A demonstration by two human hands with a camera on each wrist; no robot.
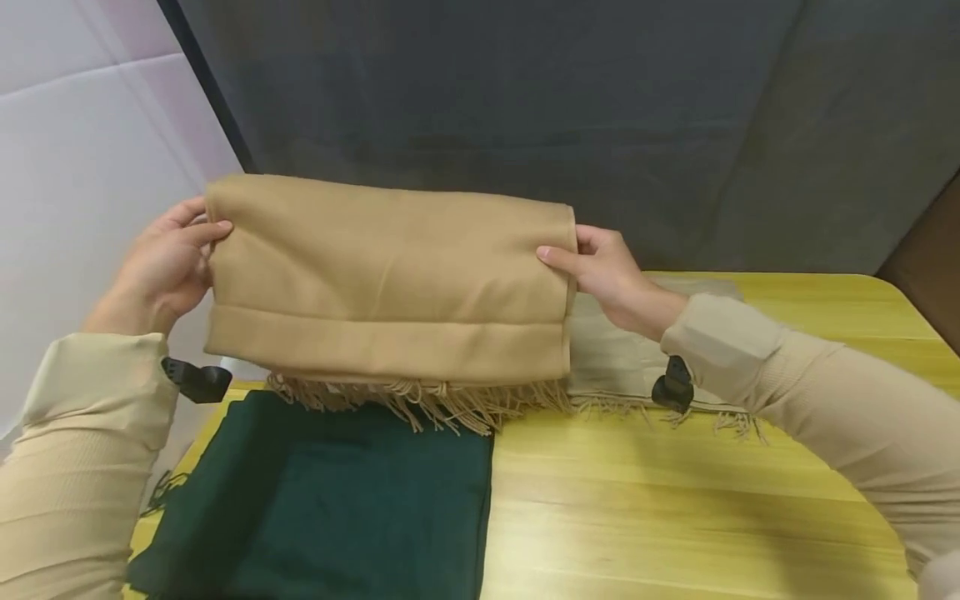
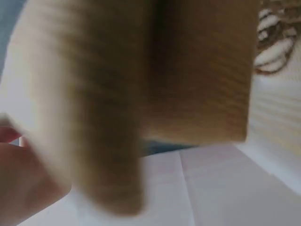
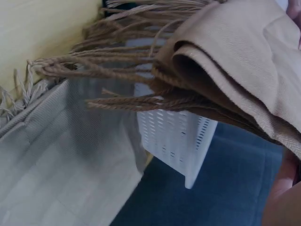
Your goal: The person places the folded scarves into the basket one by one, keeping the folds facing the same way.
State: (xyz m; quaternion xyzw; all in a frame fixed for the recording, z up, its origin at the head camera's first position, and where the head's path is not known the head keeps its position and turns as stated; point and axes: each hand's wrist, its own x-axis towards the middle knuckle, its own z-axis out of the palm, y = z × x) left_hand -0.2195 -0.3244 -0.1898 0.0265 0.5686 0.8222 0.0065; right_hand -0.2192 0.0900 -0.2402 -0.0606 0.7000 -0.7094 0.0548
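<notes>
A folded tan scarf (image 1: 390, 258) with a twisted fringe along its lower edge is held up over the back of the table. My left hand (image 1: 167, 262) pinches its left side, thumb on the near face. At the opposite side my right hand (image 1: 611, 271) grips it the same way. Layered folds of the scarf (image 3: 235, 61) show in the right wrist view, fringe hanging out. Below lies a dark green cloth (image 1: 360, 500), spread flat. Behind my right wrist rests a pale beige fringed scarf (image 1: 615, 358). The left wrist view is blurred by close fabric.
A white perforated basket (image 3: 171, 136) stands behind the tan scarf, mostly hidden from the head view. The yellow wood-grain table (image 1: 675, 508) extends right. A dark grey panel (image 1: 487, 92) rises at the back, and a white wall (image 1: 90, 150) stands at left.
</notes>
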